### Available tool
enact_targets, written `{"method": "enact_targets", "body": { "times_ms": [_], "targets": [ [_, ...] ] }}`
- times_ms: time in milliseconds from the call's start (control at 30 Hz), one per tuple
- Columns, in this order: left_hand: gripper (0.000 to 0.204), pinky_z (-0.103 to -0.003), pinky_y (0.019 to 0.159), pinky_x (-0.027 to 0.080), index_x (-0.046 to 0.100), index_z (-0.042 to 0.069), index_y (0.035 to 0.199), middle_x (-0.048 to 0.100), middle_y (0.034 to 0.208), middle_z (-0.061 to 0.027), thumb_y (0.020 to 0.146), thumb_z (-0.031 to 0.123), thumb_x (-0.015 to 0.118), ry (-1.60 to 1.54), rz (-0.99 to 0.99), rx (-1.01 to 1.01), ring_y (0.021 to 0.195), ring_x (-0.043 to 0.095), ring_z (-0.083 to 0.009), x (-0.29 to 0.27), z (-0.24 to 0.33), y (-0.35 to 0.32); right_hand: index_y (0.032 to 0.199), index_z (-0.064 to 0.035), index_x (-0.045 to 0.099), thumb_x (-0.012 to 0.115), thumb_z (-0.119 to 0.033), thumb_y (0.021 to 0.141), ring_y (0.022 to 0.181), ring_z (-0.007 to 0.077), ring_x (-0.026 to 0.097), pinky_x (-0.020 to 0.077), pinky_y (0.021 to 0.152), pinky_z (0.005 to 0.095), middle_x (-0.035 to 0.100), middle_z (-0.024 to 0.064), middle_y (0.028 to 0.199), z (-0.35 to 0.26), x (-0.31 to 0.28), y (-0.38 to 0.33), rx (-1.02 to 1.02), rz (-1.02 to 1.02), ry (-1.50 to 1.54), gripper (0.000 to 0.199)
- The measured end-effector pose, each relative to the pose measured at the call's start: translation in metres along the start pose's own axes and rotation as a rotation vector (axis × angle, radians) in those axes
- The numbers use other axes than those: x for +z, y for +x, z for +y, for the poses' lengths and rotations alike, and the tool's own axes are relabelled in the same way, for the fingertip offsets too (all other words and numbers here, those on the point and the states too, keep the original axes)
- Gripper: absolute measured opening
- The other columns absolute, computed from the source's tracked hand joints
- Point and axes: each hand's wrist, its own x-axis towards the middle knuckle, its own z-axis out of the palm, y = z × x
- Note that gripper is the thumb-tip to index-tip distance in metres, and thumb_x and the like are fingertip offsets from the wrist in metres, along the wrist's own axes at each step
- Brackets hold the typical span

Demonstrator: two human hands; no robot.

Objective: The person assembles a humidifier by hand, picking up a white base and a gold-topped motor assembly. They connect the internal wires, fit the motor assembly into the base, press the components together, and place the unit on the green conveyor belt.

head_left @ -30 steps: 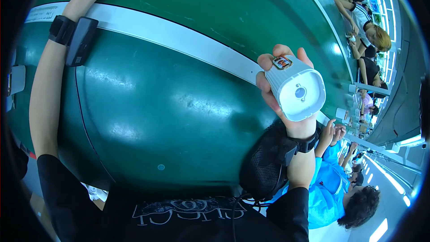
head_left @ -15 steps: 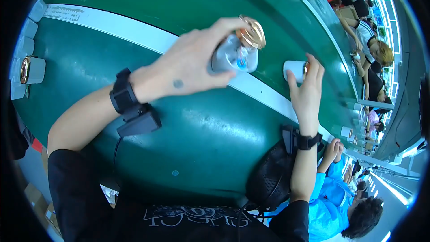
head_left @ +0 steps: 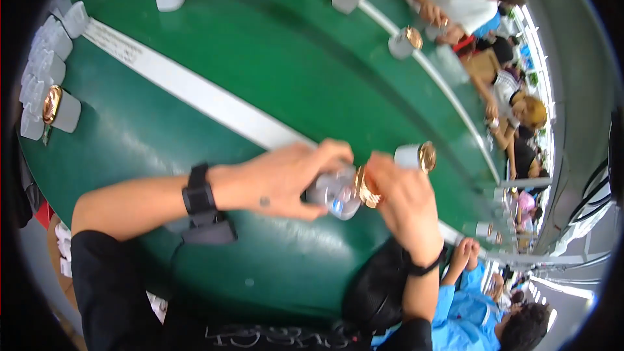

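My left hand [head_left: 276, 185] is wrapped round a clear, pale cup-like container [head_left: 335, 195] held tilted over the green surface, with a small blue-and-white patch showing through its wall. A shiny gold ring-shaped lid [head_left: 368, 186] sits at the container's right end. Closed over that lid are the fingers of my right hand [head_left: 409, 205], partly blurred. Just beyond the right hand, a white jar [head_left: 407, 156] with a gold cap lies on its side or leans; which one I cannot tell.
A white strip [head_left: 188, 91] crosses the green work surface [head_left: 260, 58]. At far left stand stacked white cups [head_left: 49, 58] and a gold-lidded jar [head_left: 66, 112]. More gold-topped jars [head_left: 401, 44] sit along the far edge, near other people. A black bag [head_left: 374, 292] lies close on my right.
My left hand has brought the container down and nearer to me. My right hand has left the white jar and closed on the gold lid. The whole view has shifted.
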Motion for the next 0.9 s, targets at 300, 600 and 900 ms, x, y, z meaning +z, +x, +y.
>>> {"method": "enact_targets", "body": {
  "times_ms": [300, 600, 900],
  "targets": [
    [0.065, -0.047, 0.101, 0.048, 0.049, 0.001, 0.130, 0.067, 0.124, -0.0200, 0.077, 0.018, 0.081, -0.108, -0.099, -0.029, 0.117, 0.064, -0.0371, -0.002, 0.010, -0.002, 0.121, -0.0046, 0.068, 0.076, -0.004, 0.068, 0.096, 0.0233, 0.066, 0.0493, 0.080, 0.0367, 0.069, 0.0078, 0.121, -0.018, -0.016, 0.009, -0.137, 0.146, -0.221, 0.053],
    [0.062, -0.042, 0.094, 0.045, 0.056, 0.004, 0.126, 0.060, 0.115, -0.0124, 0.074, 0.029, 0.079, 0.214, -0.147, 0.027, 0.107, 0.056, -0.0318, -0.005, 0.006, -0.005, 0.115, -0.0026, 0.065, 0.072, -0.003, 0.086, 0.075, 0.0165, 0.069, 0.0515, 0.069, 0.0317, 0.072, 0.0093, 0.094, -0.039, -0.030, -0.002, 0.486, 0.046, 0.533, 0.030],
    [0.060, -0.042, 0.088, 0.046, 0.057, 0.005, 0.123, 0.060, 0.116, -0.0108, 0.070, 0.019, 0.082, 0.257, 0.050, 0.005, 0.102, 0.056, -0.0318, -0.007, -0.006, 0.003, 0.114, 0.0027, 0.058, 0.069, -0.005, 0.094, 0.061, 0.0180, 0.065, 0.0524, 0.061, 0.0291, 0.070, 0.0123, 0.091, -0.018, -0.007, -0.003, 0.626, 0.071, 1.188, 0.024]
  ]
}}
